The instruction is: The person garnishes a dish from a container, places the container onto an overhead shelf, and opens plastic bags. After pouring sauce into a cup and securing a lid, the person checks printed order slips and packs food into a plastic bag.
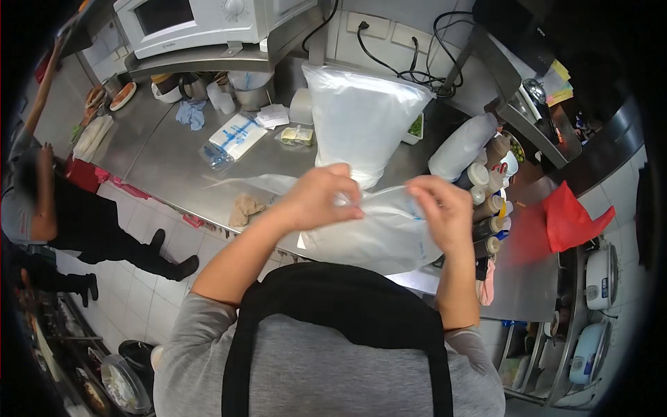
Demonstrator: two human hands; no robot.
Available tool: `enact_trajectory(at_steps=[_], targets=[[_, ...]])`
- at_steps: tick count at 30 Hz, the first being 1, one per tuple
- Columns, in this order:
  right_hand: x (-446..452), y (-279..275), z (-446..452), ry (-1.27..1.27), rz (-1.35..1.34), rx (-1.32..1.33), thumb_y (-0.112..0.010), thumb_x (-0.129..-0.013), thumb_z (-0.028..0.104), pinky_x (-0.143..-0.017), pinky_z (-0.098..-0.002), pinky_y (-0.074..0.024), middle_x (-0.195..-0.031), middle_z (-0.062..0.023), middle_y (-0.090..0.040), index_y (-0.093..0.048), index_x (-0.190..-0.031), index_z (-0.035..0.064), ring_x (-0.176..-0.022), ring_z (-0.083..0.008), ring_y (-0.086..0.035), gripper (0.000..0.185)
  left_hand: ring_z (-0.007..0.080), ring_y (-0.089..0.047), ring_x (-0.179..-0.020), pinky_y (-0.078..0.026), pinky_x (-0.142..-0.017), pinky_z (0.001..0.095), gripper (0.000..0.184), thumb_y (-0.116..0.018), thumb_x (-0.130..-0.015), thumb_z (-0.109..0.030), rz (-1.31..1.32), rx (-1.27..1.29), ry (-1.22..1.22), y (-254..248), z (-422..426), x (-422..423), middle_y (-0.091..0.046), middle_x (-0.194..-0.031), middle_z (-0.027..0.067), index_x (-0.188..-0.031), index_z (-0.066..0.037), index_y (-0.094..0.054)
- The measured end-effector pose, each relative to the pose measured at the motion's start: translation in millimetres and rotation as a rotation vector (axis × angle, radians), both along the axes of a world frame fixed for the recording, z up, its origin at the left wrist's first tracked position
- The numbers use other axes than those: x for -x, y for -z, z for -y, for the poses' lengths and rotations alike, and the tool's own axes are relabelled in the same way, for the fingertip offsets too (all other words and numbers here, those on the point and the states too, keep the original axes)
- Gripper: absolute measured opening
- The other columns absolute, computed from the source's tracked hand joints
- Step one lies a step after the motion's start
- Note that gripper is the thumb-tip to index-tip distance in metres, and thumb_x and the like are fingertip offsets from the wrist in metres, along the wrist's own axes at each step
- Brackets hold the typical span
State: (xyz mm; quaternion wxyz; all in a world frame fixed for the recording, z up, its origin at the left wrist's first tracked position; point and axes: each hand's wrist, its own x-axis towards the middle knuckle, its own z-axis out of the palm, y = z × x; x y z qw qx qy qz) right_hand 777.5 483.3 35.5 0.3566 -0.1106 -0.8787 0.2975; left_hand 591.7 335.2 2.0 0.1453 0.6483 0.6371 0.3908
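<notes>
A thin, see-through plastic bag point(368, 240) is spread between my two hands in front of my chest, at the counter's edge. My left hand point(323, 200) pinches its upper edge, thumb and fingers closed. On the other side my right hand point(445, 208) grips the same edge between thumb and fingertips. Faint blue print shows near the right hand. Just beyond, a large full clear plastic bag point(368, 121) with whitish contents stands upright on the steel counter point(156, 163). A crumpled beige cloth point(246, 208) lies left of the bag I hold.
A microwave point(194, 24) sits on a shelf above. Several sauce bottles point(488, 226) line the right side, near a red plastic bag point(573, 217). A blue-printed white packet point(236, 135) lies on the counter. Another person point(83, 208) stands at the left.
</notes>
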Motion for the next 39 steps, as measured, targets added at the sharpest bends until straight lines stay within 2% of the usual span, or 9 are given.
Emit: enact_trajectory(at_steps=[4,5,8,15,23,26,29,32,39], targets=[[-24,4,-28,0.105,-0.088,0.174,-0.062,-0.081,0.005,-0.063,-0.0210,-0.0435,-0.075,-0.0037,-0.064,-0.064,-0.085,0.0003,-0.067,-0.0079,-0.056,0.007,0.0139,-0.050,-0.073,-0.041,-0.065,0.0306,0.023,-0.078,-0.066,-0.020,0.403,0.094,0.054,34,9,48,-0.053,-0.081,-0.0004,-0.067,-0.007,-0.059],[-27,7,-32,0.123,-0.112,0.189,-0.062,-0.082,0.005,-0.063,-0.0204,-0.0431,-0.075,-0.0027,-0.064,-0.064,-0.086,0.0000,-0.068,-0.0063,-0.054,0.007,0.0112,-0.049,-0.071,-0.039,-0.066,0.0254,0.020,-0.076,-0.069,-0.019,0.469,0.074,0.081,46,9,54,-0.053,-0.079,-0.0018,-0.070,-0.008,-0.060],[-28,17,-40,0.149,-0.120,0.186,-0.062,-0.082,0.005,-0.064,-0.0199,-0.0426,-0.075,-0.0021,-0.063,-0.064,-0.086,-0.0007,-0.068,-0.0060,-0.054,0.007,0.0096,-0.050,-0.074,-0.039,-0.071,0.0211,0.018,-0.075,-0.071,-0.017,1.118,0.252,0.002,50,11,43,-0.056,-0.081,-0.0003,-0.076,-0.008,-0.060],[-17,23,-38,0.148,-0.087,0.212,-0.063,-0.082,0.007,-0.067,-0.0201,-0.0426,-0.076,-0.0016,-0.062,-0.063,-0.086,-0.0005,-0.071,-0.0061,-0.053,0.008,0.0108,-0.058,-0.081,-0.047,-0.074,0.0242,0.016,-0.066,-0.080,-0.008,1.346,-0.074,0.021,71,-5,34,-0.064,-0.091,0.0052,-0.093,-0.006,-0.057],[-14,36,-45,0.148,-0.121,0.261,-0.063,-0.082,0.008,-0.067,-0.0212,-0.0438,-0.077,-0.0017,-0.062,-0.064,-0.088,-0.0005,-0.071,-0.0073,-0.054,0.010,0.0095,-0.055,-0.085,-0.040,-0.080,0.0235,0.014,-0.065,-0.082,-0.014,1.454,-0.215,-0.085,67,-19,30,-0.062,-0.089,0.0023,-0.090,-0.007,-0.057],[-20,38,-46,0.160,-0.022,0.489,-0.063,-0.082,0.006,-0.069,-0.0213,-0.0437,-0.079,-0.0017,-0.062,-0.064,-0.089,0.0008,-0.074,-0.0079,-0.055,0.008,0.0088,-0.054,-0.082,-0.041,-0.078,0.0224,0.011,-0.063,-0.084,-0.014,1.435,-0.312,-0.104,62,-21,32,-0.061,-0.088,0.0013,-0.089,-0.007,-0.057],[-18,44,-55,0.116,-0.128,-0.020,-0.063,-0.082,0.003,-0.071,-0.0210,-0.0432,-0.081,-0.0015,-0.062,-0.064,-0.090,0.0010,-0.077,-0.0084,-0.055,0.009,0.0079,-0.053,-0.081,-0.041,-0.077,0.0220,0.010,-0.061,-0.086,-0.015,1.369,-0.350,-0.091,51,-20,31,-0.059,-0.086,0.0003,-0.088,-0.008,-0.056],[-16,50,-50,0.067,-0.256,0.410,-0.063,-0.081,0.001,-0.073,-0.0209,-0.0427,-0.086,-0.0026,-0.062,-0.064,-0.091,-0.0004,-0.077,-0.0086,-0.055,0.010,0.0073,-0.052,-0.081,-0.041,-0.076,0.0221,0.009,-0.060,-0.086,-0.015,1.344,-0.310,-0.124,53,-23,33,-0.059,-0.086,0.0004,-0.089,-0.008,-0.054],[-21,66,-61,0.004,-0.312,0.776,-0.061,-0.085,0.010,-0.068,-0.0188,-0.0379,-0.081,0.0003,-0.059,-0.060,-0.085,0.0028,-0.073,-0.0053,-0.050,0.007,0.0076,-0.052,-0.084,-0.040,-0.076,0.0222,0.011,-0.062,-0.084,-0.013,1.454,-0.291,-0.034,58,-26,37,-0.059,-0.089,0.0016,-0.087,-0.008,-0.053]])
